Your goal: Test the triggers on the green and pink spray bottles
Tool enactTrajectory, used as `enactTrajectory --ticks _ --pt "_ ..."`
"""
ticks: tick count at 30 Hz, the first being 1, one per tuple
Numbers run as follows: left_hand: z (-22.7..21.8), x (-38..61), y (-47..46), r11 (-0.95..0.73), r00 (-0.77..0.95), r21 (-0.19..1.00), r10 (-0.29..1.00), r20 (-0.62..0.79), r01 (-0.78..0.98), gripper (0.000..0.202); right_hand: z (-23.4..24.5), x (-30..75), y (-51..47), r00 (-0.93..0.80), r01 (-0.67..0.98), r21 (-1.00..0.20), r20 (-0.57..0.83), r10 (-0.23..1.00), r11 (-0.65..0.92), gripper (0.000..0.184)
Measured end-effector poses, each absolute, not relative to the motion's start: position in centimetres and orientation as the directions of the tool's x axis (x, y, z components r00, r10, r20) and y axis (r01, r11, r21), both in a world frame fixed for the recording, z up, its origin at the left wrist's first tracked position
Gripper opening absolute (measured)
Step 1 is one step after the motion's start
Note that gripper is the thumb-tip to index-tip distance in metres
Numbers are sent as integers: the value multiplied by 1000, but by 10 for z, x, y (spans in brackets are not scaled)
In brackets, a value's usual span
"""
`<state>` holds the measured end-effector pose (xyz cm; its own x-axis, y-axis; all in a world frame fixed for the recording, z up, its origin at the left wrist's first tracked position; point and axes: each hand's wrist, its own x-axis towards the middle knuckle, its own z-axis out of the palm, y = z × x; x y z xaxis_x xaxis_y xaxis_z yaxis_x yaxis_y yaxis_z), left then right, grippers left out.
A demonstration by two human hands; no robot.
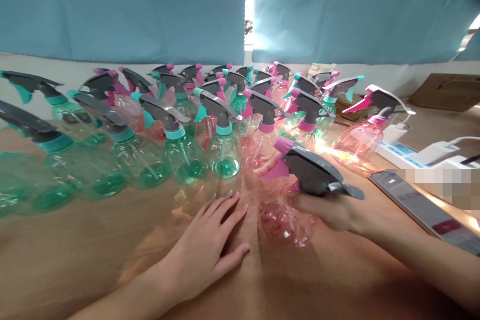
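Note:
My right hand [330,210] is closed around the neck of a pink spray bottle [285,220] with a grey trigger head and pink nozzle, held just above or on the wooden table [112,260]. My left hand [210,245] lies flat on the table with its fingers spread, holding nothing, just left of that bottle. Right beyond my left hand stands a green spray bottle [224,152] with a teal collar.
Several green and pink spray bottles stand in rows across the back of the table, one pink bottle [362,137] apart at the right. A phone [423,207] lies at the right, with a white power strip [408,152] and chargers behind it. Blue curtains hang behind.

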<state>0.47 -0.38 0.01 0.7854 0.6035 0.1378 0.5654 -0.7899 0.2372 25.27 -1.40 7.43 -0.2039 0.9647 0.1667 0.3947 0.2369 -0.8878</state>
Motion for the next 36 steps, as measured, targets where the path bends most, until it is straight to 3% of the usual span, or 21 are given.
enactTrajectory --ticks 6,14,28,36 --pt "0 6 -4 -785 782 246 608 135 568 54 73 249 -14 -171 361 -872 286 943 330 15" --pt "-3 5 -5 -776 773 263 619 140 574 55 80 241 -9 -180 334 -852 363 915 403 22" --pt "-3 5 -5 -775 772 257 621 135 578 55 75 245 -10 -169 365 -843 356 919 394 30" --pt "1 6 -5 -774 778 254 619 112 579 55 76 244 -9 -156 389 -825 380 912 410 24"
